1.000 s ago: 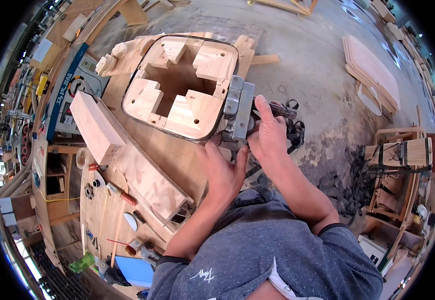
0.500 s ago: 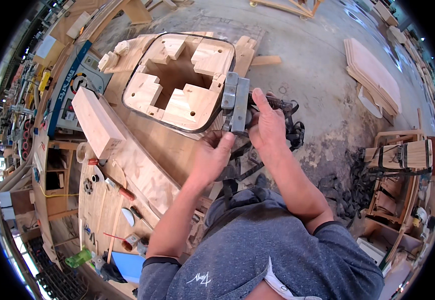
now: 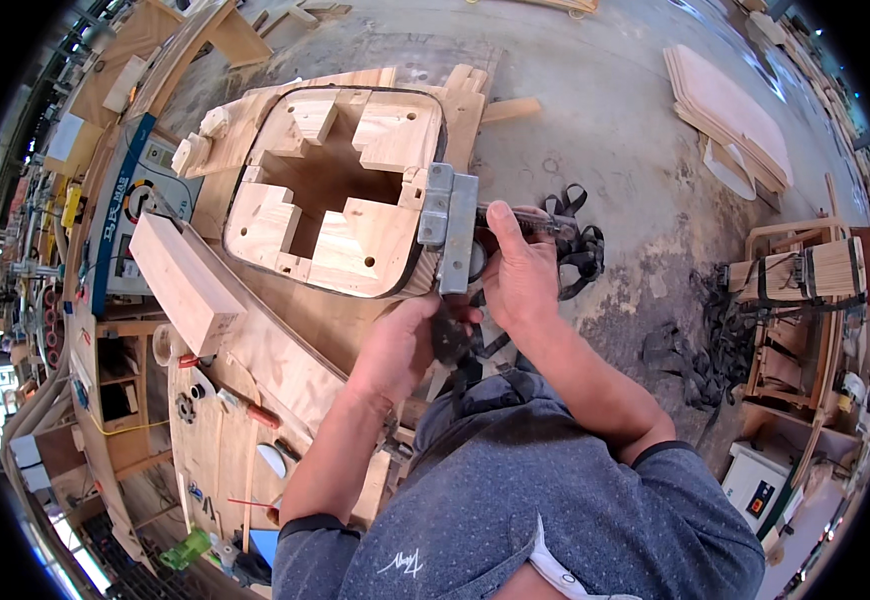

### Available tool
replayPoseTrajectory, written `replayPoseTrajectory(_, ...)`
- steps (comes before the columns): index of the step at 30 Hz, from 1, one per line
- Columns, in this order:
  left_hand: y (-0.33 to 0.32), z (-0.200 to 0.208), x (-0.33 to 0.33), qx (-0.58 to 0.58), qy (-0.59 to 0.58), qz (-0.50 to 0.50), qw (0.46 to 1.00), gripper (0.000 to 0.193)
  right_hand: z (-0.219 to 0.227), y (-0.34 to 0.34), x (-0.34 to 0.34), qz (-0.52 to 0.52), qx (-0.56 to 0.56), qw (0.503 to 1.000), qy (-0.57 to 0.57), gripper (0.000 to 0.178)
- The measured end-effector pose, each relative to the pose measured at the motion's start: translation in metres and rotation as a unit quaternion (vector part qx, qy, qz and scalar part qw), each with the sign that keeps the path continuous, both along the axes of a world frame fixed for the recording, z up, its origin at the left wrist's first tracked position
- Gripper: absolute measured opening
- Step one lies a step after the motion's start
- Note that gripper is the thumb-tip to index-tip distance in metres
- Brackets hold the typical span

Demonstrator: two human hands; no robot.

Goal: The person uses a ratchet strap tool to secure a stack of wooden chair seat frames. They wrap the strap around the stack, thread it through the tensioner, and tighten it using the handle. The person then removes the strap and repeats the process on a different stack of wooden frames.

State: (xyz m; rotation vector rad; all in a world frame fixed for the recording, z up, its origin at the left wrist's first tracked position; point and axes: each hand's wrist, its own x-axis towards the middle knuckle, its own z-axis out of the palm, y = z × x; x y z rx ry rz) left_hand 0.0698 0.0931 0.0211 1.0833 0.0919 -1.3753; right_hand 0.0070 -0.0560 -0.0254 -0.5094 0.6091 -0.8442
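A rounded square wooden frame, its open middle cross-shaped, stands on a wooden work surface. Around its outside runs a black strap. Against the frame's right side sits a grey metal strap tensioner. My right hand is closed around the tensioner's right side, thumb raised, near a dark ratchet handle. Just below the tensioner, my left hand is closed on a dark strap end, its fingers partly hidden. Loose strap bunches beyond my right hand.
A thick wooden beam lies left of the frame. Below it, a bench carries a red-handled tool and small items. To the right are a heap of black straps, a wooden rack and stacked boards.
The frame and tensioner appear shifted left and lower as the view moves. My left hand has dropped slightly away from the tensioner, with dark strap now showing at its fingers.
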Motion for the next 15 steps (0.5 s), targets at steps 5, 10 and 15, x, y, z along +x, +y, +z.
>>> replayPoseTrajectory(5,-0.005,0.007,-0.002,-0.025,0.002,-0.004,1.0,0.031,-0.001,0.007,0.001,-0.014,0.001,1.0,-0.017,0.033)
replayPoseTrajectory(10,-0.014,0.001,-0.005,-0.02,-0.028,0.011,0.999,0.045,-0.001,0.009,0.001,0.001,0.023,0.999,-0.042,0.034)
replayPoseTrajectory(15,-0.017,-0.008,-0.01,0.082,-0.03,0.034,0.996,0.044,0.007,0.013,0.0,-0.019,0.016,0.999,-0.02,0.034)
